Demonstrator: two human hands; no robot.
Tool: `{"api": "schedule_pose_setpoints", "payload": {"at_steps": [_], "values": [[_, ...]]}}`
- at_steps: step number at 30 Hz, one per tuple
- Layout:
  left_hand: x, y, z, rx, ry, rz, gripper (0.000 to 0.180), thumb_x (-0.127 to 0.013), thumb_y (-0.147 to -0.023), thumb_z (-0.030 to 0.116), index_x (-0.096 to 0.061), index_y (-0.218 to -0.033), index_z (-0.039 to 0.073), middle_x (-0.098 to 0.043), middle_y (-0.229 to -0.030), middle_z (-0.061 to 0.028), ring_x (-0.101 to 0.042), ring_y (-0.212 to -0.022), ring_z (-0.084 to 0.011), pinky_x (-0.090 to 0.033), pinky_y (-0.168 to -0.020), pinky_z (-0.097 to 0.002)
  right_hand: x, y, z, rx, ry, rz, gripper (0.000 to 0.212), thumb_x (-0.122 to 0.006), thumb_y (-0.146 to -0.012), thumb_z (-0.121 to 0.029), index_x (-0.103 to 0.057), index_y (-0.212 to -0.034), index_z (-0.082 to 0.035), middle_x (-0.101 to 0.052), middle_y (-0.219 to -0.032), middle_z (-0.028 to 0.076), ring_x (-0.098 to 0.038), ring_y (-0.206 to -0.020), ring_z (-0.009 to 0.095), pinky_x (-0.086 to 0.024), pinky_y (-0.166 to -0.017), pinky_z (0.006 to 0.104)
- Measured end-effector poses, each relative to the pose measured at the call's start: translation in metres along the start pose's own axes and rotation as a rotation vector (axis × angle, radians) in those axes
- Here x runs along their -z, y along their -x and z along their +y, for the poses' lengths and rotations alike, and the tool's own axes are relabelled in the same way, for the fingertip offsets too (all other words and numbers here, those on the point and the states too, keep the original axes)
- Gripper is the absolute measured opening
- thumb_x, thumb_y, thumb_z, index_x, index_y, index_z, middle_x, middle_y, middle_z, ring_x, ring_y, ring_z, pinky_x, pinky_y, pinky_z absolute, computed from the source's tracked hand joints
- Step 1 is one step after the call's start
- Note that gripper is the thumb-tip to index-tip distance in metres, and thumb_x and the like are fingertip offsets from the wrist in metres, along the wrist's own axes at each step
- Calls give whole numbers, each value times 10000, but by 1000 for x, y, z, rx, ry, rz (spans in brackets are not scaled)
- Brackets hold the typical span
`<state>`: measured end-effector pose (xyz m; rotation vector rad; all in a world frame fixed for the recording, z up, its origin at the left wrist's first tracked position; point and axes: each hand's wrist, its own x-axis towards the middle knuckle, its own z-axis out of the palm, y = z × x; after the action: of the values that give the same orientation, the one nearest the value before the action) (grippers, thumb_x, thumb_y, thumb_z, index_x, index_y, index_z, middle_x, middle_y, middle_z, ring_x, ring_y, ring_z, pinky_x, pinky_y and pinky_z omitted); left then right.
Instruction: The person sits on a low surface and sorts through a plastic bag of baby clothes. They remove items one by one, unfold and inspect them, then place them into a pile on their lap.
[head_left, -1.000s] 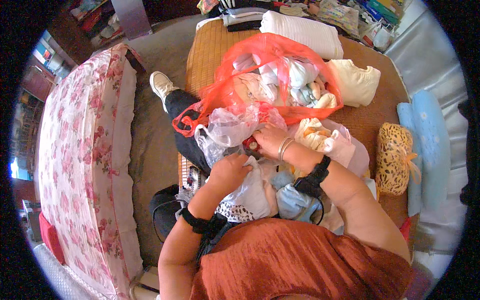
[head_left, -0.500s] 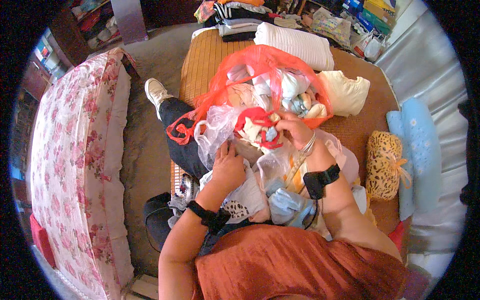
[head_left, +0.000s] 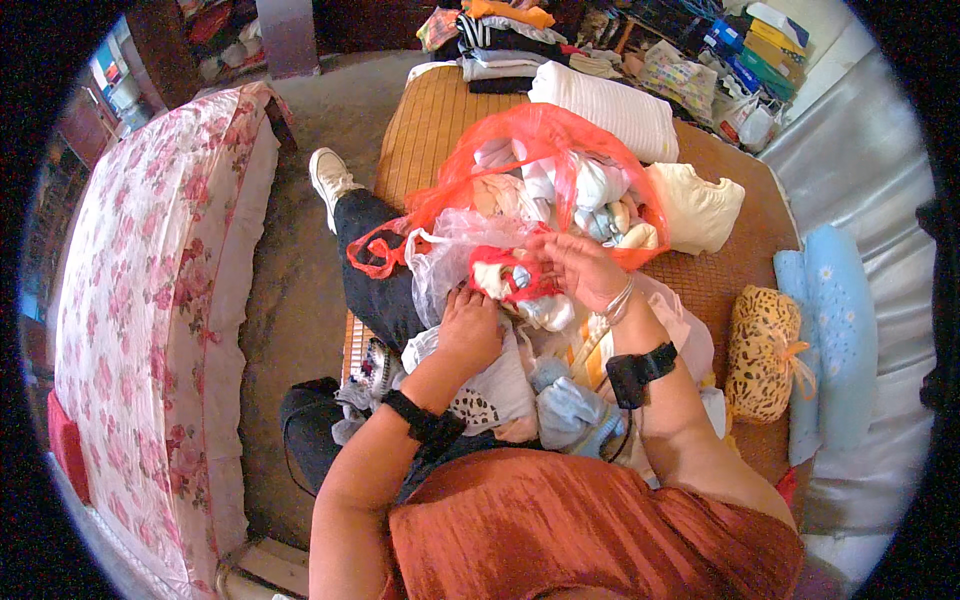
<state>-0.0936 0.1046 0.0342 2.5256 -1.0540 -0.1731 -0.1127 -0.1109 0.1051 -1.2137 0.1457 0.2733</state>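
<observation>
A small bundle of red and cream cloth [head_left: 491, 279] with a light-blue bit lies at the mouth of a clear plastic bag [head_left: 432, 275] over my lap. My left hand [head_left: 472, 328] is closed on the bag's near edge, beside the bundle; its fingertips are partly hidden. Just right of the bundle is my right hand [head_left: 585, 272], its fingers stretched out and nothing seen in them. Beyond both hands stands a red plastic bag [head_left: 460, 165] full of folded pale baby clothes [head_left: 600, 180]. Blue cloth [head_left: 575, 412] and white cloth [head_left: 515, 385] are heaped nearer to me.
A rolled white quilt [head_left: 605, 110], cream garment [head_left: 695, 207] and stacked clothes [head_left: 495, 65] lie on the bamboo mat [head_left: 420, 130]. To the right are a leopard-print roll [head_left: 763, 350] and blue bolster [head_left: 842, 325]. A flower-covered surface [head_left: 150, 300] stands left.
My right hand has drawn its fingers off the bundle and opened out. My left hand has shifted slightly right, closer to the bundle. The view has tilted a little.
</observation>
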Motion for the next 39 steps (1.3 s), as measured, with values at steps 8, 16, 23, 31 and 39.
{"api": "schedule_pose_setpoints", "payload": {"at_steps": [8,16,23,31,39], "values": [[27,13,4,-81,912,125,537,-631,-797,81,-451,-1300,28,-569,-1221,-204,-511,-1181,-370,-385,-1030,-402,-15,0,25,330,793,-36,566,-771,-738,-118,-546,-1253,-48,-617,-1131,89,-590,-1024,191,-489,-889,316],[43,42,-2,-192,85,-122,522,-594,-892,297,-458,-1361,111,-501,-1354,-112,-392,-1323,-301,-245,-1119,-467,6,-2,-6,249,158,331,338,-575,-874,-181,-579,-1182,-42,-638,-1130,93,-622,-1023,236,-514,-880,384],[14,53,-3,-218,-112,-82,545,-479,-911,484,-511,-1324,130,-454,-1412,-59,-301,-1371,-299,-177,-1097,-601,-7,14,-17,353,-489,-171,833,-520,-793,-682,-453,-1338,-55,-549,-1288,152,-550,-1155,349,-449,-998,498],[55,54,-9,320,1985,-14,483,-442,-978,437,-536,-1236,39,-619,-1165,-101,-583,-1105,-209,-425,-988,-378,-57,25,-4,167,-128,-111,324,-530,-904,-143,-578,-1196,-10,-636,-1129,77,-617,-1009,161,-493,-899,305],[70,63,-3,459,1733,291,266,-582,-935,141,-589,-1169,15,-663,-1038,-38,-622,-919,-123,-487,-828,-267,-79,23,-1,247,-86,26,263,-493,-863,-74,-620,-1082,-4,-662,-968,59,-637,-869,169,-504,-802,266]]}}
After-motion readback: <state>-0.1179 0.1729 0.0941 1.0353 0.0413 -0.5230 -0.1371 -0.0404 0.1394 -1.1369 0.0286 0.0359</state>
